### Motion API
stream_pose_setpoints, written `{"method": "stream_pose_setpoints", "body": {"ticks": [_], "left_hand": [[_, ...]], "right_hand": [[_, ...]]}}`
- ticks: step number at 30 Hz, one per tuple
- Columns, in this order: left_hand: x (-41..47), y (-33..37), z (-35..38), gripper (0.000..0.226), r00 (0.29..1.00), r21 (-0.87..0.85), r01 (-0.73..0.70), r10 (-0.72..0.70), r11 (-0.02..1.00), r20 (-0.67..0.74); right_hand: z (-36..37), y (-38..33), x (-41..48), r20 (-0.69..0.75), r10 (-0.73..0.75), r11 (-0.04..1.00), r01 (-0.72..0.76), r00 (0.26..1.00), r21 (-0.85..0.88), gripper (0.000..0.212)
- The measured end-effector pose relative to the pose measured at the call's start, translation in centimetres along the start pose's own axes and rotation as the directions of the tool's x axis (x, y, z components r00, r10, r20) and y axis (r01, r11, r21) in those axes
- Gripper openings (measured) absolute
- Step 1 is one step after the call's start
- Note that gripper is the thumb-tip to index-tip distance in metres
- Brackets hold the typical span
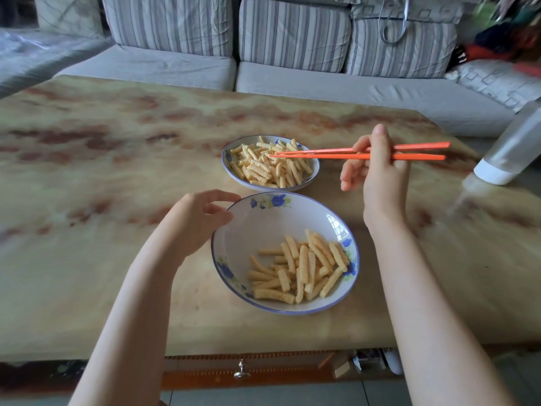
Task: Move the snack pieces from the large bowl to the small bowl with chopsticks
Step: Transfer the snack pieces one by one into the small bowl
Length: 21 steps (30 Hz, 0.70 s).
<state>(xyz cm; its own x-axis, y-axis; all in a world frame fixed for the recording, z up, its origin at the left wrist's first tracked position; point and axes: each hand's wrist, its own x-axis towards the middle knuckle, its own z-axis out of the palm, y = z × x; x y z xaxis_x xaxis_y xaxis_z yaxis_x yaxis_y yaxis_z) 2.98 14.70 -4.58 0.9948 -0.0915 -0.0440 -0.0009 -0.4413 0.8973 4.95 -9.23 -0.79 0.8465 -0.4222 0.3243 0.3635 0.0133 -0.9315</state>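
Gripping orange chopsticks (322,155) above the small bowl (263,187), right fingers (379,142) hover; left fingers (216,197) hold the large bowl (257,227)'s rim, clear bottle (515,142) far right.

Setting: living room in a home. Evidence: a grey fabric sofa (292,80) runs along the far side, with striped back cushions (292,33) propped on it. A low table (117,171) with a marbled tan-and-rust top stands just in front; its near edge has a drawer knob (241,373). Coloured clothing (509,30) is heaped at far right. The near bowl (257,230) and far bowl (226,162), household china with blue flowers, hold snack sticks (301,271). Pale tiled floor (263,397) below.
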Motion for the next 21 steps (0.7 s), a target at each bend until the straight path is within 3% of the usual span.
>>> {"method": "stream_pose_setpoints", "body": {"ticks": [3,7,12,21], "left_hand": [[0.0,0.0,0.0,0.038,1.0,0.003,0.0,0.0,1.0,-0.001],[0.0,0.0,0.0,0.037,1.0,-0.006,0.0,0.001,1.0,0.003],[0.0,0.0,0.1,0.037,1.0,0.002,0.0,0.0,1.0,0.004],[0.0,-0.1,0.0,0.038,1.0,-0.019,0.002,-0.002,1.0,0.007]], "right_hand": [[-1.1,-1.1,-0.2,0.045,0.016,0.999,-0.017,0.999,0.029,0.041],[-2.6,-2.9,-0.4,0.217,0.052,0.996,-0.067,0.975,0.061,0.049],[-4.0,-4.7,-1.1,0.403,0.142,0.988,-0.105,0.904,-0.115,0.045],[-4.1,-4.5,-1.4,0.468,0.263,0.952,-0.146,0.843,-0.27,0.042]]}}
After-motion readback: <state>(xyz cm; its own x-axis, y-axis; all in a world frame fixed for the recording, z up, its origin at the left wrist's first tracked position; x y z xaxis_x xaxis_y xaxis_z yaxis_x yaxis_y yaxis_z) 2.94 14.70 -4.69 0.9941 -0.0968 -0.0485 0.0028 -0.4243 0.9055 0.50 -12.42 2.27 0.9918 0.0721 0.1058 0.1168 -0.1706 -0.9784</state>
